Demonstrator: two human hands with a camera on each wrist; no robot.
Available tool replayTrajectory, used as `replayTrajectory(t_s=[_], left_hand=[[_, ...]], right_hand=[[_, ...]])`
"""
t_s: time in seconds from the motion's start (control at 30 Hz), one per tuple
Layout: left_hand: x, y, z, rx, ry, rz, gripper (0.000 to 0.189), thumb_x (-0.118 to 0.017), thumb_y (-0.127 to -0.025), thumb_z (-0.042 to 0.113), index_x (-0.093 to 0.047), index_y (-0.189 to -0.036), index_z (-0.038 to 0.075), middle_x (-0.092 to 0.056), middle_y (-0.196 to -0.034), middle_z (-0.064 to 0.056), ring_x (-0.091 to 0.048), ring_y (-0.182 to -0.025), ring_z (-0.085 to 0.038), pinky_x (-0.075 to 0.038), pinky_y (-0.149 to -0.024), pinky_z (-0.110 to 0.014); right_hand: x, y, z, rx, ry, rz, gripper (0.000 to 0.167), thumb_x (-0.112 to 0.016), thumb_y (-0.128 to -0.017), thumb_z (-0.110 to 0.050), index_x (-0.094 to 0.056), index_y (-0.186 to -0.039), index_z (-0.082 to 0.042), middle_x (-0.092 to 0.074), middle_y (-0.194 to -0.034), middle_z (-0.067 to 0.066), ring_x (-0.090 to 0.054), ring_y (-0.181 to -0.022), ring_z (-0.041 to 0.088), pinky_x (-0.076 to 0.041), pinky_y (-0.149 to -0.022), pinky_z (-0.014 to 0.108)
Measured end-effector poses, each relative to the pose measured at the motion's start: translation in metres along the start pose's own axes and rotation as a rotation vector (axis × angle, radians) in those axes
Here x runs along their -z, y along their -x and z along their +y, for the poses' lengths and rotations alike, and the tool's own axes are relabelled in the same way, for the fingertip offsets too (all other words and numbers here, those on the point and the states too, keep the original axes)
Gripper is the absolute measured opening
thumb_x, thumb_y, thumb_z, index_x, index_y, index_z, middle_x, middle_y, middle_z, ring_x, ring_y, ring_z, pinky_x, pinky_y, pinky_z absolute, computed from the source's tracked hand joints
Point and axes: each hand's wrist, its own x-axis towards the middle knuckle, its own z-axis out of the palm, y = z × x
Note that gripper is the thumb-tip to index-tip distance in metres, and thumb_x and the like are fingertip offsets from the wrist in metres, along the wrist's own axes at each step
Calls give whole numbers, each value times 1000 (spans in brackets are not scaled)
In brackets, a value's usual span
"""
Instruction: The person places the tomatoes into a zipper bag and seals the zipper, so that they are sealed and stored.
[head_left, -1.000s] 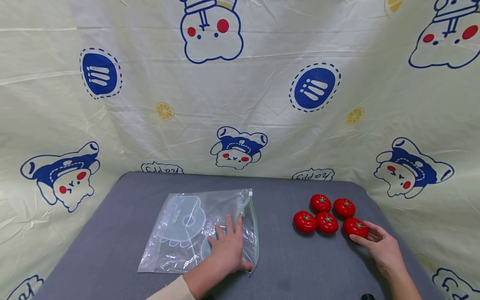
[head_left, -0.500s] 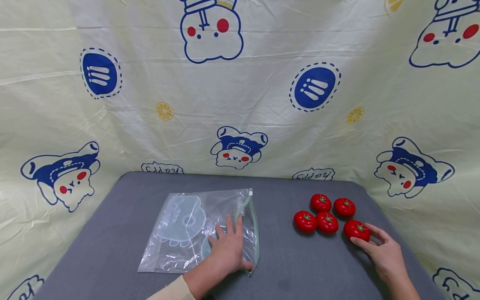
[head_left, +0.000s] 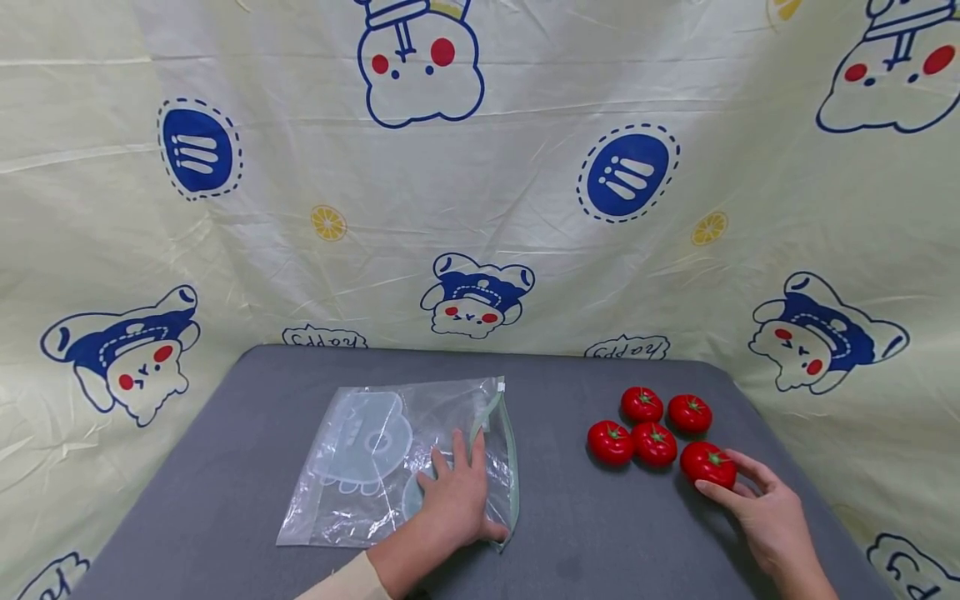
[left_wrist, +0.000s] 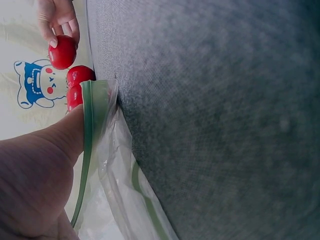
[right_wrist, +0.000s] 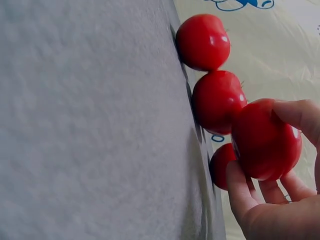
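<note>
My right hand grips a glossy red tomato between thumb and fingers, at the right of the table. In the right wrist view that tomato is raised off the grey surface. Several more tomatoes sit close together just beyond it. To the left, a clear zip bag with a pale printed figure and a green zip edge lies flat. My left hand rests on its right part, fingers spread. In the left wrist view the green zip strip crosses in front of the thumb, whose tip is hidden.
The grey table runs to a cream curtain printed with cartoon figures, which hangs behind and at both sides. Bare tabletop lies between the bag and the tomatoes.
The gripped tomato has moved slightly toward me, away from the other tomatoes, and most recently a little left. My left hand and the bag have stayed in place.
</note>
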Motion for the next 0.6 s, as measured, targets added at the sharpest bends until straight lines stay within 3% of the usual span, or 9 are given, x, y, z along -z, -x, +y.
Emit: replayTrajectory(t_s=[0.1,0.27,0.6], left_hand=[[0,0,0,2,1,-3,143,-100,-50,55,-21,-162,15,-22,-167,-24,-29,-146,-60,-34,-105,-79],[0,-1,0,3,-4,-11,143,-100,-51,56,-20,-163,15,-22,-168,-23,-29,-146,-60,-35,-105,-79],[0,0,0,-9,-9,6,145,-100,-50,55,-20,-162,14,-23,-167,-25,-30,-145,-60,-35,-105,-79]], right_hand=[[-2,5,-1,8,-12,-16,98,-93,-73,-40,-42,-154,-20,-28,-163,12,-54,-82,-16,-49,-69,7],[-6,14,-2,27,-9,-30,98,-93,-74,-38,-41,-155,-17,-28,-163,13,-53,-82,-18,-49,-69,6],[-13,24,-2,47,0,-110,97,-89,-80,-36,-34,-158,-16,-22,-167,12,-51,-113,2,-49,-73,5]])
